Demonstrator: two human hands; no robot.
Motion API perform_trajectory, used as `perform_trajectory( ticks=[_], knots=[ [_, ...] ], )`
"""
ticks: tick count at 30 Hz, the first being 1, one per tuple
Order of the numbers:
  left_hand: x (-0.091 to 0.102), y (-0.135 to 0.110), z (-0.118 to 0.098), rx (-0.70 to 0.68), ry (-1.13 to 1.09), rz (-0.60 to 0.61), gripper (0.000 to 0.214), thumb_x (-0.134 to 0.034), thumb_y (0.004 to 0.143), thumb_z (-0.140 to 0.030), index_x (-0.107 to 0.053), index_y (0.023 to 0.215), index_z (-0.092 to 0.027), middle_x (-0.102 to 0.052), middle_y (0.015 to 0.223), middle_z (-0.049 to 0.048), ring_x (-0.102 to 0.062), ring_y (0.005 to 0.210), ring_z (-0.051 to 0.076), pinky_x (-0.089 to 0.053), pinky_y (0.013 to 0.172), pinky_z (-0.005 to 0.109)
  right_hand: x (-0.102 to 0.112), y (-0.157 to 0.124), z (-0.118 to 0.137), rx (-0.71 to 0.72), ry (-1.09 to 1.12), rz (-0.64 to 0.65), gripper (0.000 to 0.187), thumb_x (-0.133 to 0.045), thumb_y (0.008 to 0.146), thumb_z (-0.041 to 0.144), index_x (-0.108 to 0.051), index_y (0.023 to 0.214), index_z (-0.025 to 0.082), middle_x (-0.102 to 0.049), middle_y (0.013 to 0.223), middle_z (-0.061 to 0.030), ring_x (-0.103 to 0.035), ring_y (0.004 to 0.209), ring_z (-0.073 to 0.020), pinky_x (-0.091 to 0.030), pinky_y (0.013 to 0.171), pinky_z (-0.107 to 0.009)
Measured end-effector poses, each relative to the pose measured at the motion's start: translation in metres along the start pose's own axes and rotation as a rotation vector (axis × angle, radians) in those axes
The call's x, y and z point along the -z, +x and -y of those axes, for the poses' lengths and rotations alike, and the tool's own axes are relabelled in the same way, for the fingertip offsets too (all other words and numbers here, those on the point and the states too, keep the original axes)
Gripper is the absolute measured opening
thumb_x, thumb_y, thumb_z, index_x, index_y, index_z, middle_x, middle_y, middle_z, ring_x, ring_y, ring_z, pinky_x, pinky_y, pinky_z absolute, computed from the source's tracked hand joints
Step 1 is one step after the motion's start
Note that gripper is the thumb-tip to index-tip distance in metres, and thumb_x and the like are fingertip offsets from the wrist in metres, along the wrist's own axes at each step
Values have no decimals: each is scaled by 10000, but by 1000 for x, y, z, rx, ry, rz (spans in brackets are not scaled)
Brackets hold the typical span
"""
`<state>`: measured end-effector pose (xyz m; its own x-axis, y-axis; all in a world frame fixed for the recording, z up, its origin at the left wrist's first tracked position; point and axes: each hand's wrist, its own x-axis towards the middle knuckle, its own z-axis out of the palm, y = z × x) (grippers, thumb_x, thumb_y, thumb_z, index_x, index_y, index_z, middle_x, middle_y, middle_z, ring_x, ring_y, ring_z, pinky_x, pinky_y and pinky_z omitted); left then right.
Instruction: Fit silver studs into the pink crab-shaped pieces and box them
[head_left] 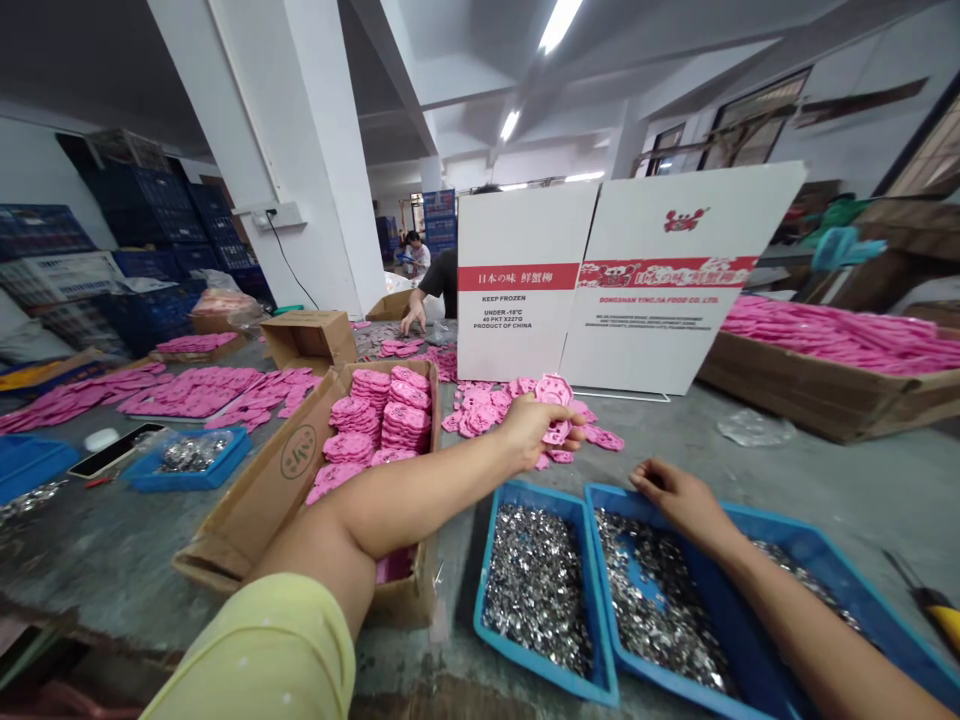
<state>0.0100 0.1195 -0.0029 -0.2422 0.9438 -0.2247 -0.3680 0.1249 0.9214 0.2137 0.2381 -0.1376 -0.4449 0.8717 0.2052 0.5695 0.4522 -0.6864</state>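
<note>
My left hand [534,428] reaches out over the table with its fingers closed on a pink flower-shaped piece [553,392]. Behind and below it lies a loose pile of similar pink pieces [478,408]. Above the rim of a blue tray [592,500] of small shiny metal parts, my right hand [673,492] has thumb and fingertips drawn together; anything between them is too small to make out. A second blue tray [480,600] of metal parts stands beside that one. Under my left arm, an open cardboard box [255,500] holds stacks of pink pieces.
White printed cardboard panels [517,300] stand upright behind the pile. A large carton [795,385] of pink pieces is at right, near a crumpled plastic bag [756,427]. At left are a phone [112,452] and a small blue tray [150,478]. A co-worker's hand [412,318] works beyond.
</note>
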Motion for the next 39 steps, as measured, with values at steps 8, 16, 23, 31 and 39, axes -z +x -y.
perform_trajectory(
  ticks=[8,16,23,31,39],
  knots=[
    [1,0,1,0,-6,8,229,-610,832,21,-628,635,-94,-622,551,50,-597,485,111,-519,493,233,1,0,-1,4,-17,3,342,-517,686,605,-582,684,270,-721,675,-76,-654,670,-272,-509,696,-383],
    [1,-1,1,-1,-4,23,262,-589,856,17,-642,617,-75,-618,540,61,-596,466,110,-497,493,226,1,1,-2,27,-29,-9,374,-535,711,638,-585,674,269,-694,634,-65,-635,638,-263,-490,654,-369],
    [1,-3,1,-4,-4,17,258,-581,852,17,-637,618,-76,-622,552,65,-591,476,112,-486,496,235,0,0,-2,16,10,-32,385,-547,700,648,-591,675,267,-696,641,-62,-637,652,-259,-506,684,-381],
    [-7,-10,-6,38,-4,9,240,-473,1010,-141,-610,814,-122,-652,622,44,-595,466,136,-486,484,250,2,-3,12,9,120,-94,286,-575,681,532,-569,616,253,-664,591,-57,-585,626,-233,-456,651,-365],
    [-23,-31,-2,166,44,90,387,-320,1069,-230,-672,1049,-72,-711,728,112,-646,580,169,-571,585,292,17,1,22,-103,237,-260,179,-613,774,387,-543,695,243,-614,760,-63,-562,784,-228,-481,811,-404]
  ],
)
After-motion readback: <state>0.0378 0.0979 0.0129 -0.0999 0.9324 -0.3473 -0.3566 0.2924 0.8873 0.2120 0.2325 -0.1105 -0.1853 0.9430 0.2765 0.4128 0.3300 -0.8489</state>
